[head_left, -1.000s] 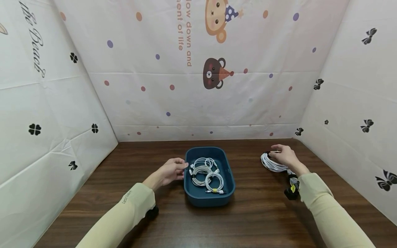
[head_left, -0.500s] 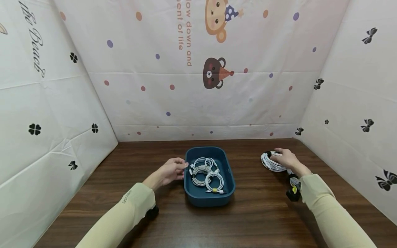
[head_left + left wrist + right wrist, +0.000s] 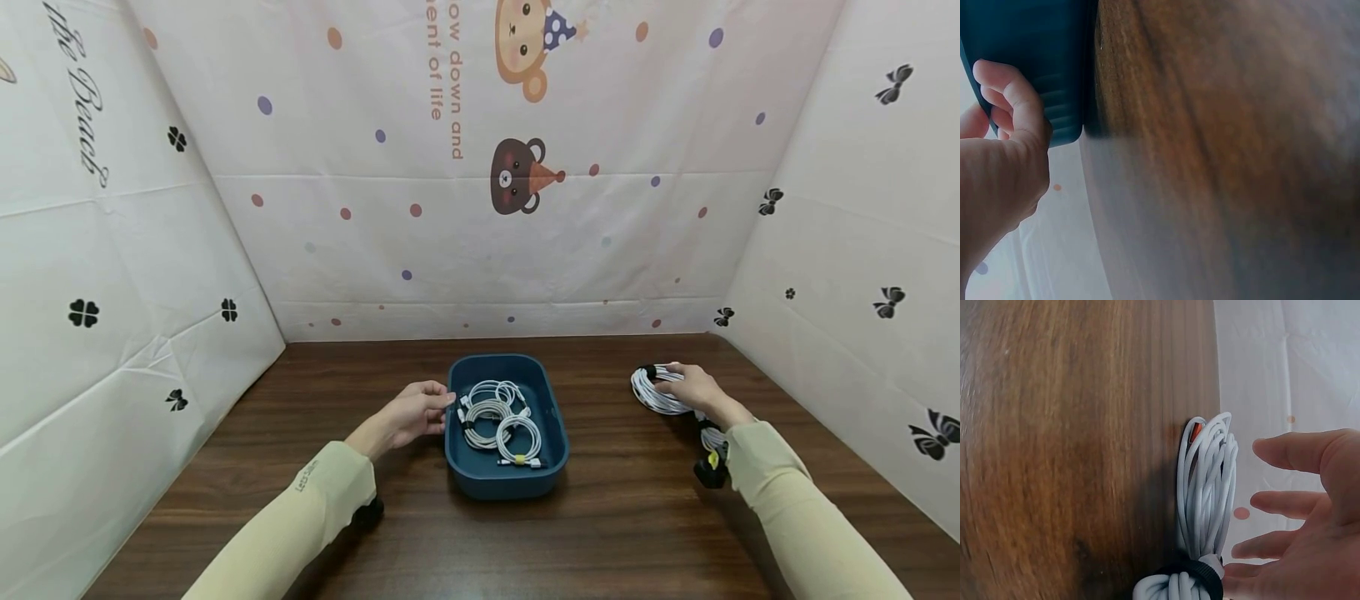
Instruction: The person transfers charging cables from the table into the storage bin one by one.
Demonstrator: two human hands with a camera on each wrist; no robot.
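Right hand has dropped slightly onto the bundle side since the earlier frame; left hand, bin and contents haven't shifted. Right fingers are spread, just beside white cable loops in the right wrist view; can't tell if any touch. Bundle lies on the worktop, right of the bin and well apart from it, black tie at its far end. Second bundle sits just nearer, partly hidden by the right sleeve. Left fingers are curled, pinching the bin's left rim. Three white coils lie inside, overlapping.
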